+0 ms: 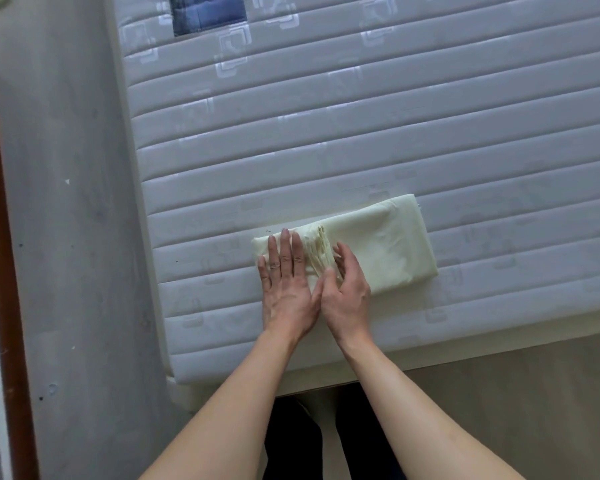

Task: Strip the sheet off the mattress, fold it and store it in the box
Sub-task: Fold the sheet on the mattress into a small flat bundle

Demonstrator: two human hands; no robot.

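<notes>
A pale cream sheet [381, 247], folded into a long thick rectangle, lies on the bare white quilted mattress [326, 133] near its front edge. My left hand [286, 282] lies flat with straight fingers on the sheet's left end, pressing it down. Just to its right, my right hand [345, 289] has its fingers curled against the bunched layered edges in the middle of the sheet, thumb touching the fabric. The storage box is not in view.
A dark blue label patch [208, 12] is sewn on the mattress at the far end. Grey floor [66, 202] runs along the left of the bed, with a brown wooden edge [0, 237] at the far left. My dark trouser legs stand at the bed's foot.
</notes>
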